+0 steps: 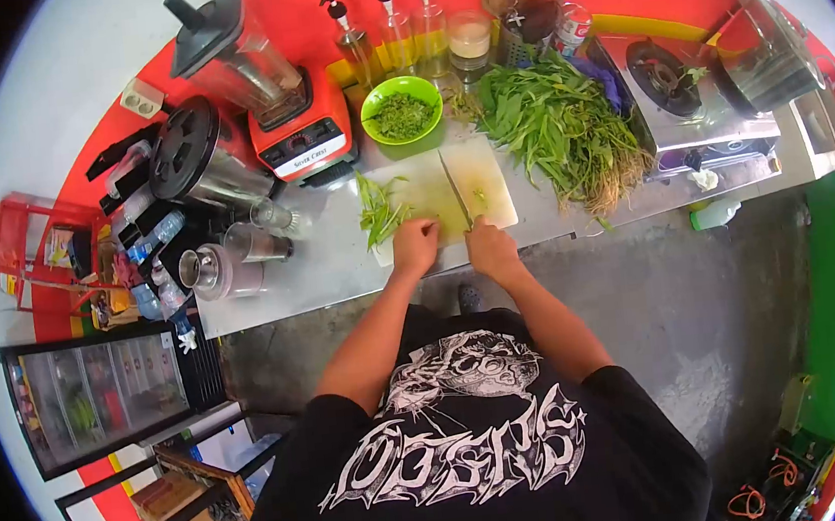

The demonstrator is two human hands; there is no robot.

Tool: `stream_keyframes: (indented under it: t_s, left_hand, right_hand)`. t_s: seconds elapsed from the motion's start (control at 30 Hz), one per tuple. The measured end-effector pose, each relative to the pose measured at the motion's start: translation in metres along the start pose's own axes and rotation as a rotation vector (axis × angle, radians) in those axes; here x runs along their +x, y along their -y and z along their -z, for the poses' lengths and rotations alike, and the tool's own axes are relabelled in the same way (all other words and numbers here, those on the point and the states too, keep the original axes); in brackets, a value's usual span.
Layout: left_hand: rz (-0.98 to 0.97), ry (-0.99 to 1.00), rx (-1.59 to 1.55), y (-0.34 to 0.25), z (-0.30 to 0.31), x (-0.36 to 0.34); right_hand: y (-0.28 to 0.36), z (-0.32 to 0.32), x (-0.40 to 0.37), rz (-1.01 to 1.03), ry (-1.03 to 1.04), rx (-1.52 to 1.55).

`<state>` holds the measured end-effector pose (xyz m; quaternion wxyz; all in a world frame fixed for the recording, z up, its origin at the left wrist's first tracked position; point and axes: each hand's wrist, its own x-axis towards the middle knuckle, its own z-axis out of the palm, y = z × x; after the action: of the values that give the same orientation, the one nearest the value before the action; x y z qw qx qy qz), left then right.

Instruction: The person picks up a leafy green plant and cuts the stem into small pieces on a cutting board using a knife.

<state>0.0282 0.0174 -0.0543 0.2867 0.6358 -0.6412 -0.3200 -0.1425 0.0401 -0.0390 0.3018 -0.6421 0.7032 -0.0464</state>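
Note:
My right hand (491, 246) is wrapped round the handle of a knife (455, 189), whose blade points away from me across a pale cutting board (419, 175). On the board's near edge rests my left hand (417, 244), its fingers curled in; what they hold, if anything, is hidden. Long green leaves (379, 210) lie on the left part of the board, just beyond that hand. A few small green bits (480, 196) sit right of the blade. Behind the board, chopped greens (402, 115) fill a lime-green bowl (409, 147).
A heap of leafy greens with roots (565, 126) lies right of the board, beside a gas stove (711, 122). To the left stand a red blender (301, 146), a steel pot with black lid (188, 152) and metal cups (257, 242). Pump bottles (398, 41) line the back wall.

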Motion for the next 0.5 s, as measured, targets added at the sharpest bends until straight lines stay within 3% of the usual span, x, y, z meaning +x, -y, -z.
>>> stream_keyframes:
  t_s: [0.13, 0.2, 0.33, 0.5]
  left_hand:
    - [0.099, -0.076, -0.130, 0.005, 0.022, -0.002]
    - [0.123, -0.098, -0.104, 0.005, 0.036, -0.002]
    - [0.186, -0.174, -0.106, 0.019, 0.054, 0.005]
    - [0.218, -0.193, -0.010, 0.033, 0.057, -0.010]
  right_hand:
    - [0.000, -0.007, 0.005, 0.046, -0.001, 0.140]
    - [0.008, -0.014, 0.002, 0.199, 0.032, 0.192]
    - [0.013, -0.014, -0.008, 0.212, 0.076, 0.140]
    - [-0.015, 0.003, -0.003, 0.053, 0.034, 0.089]
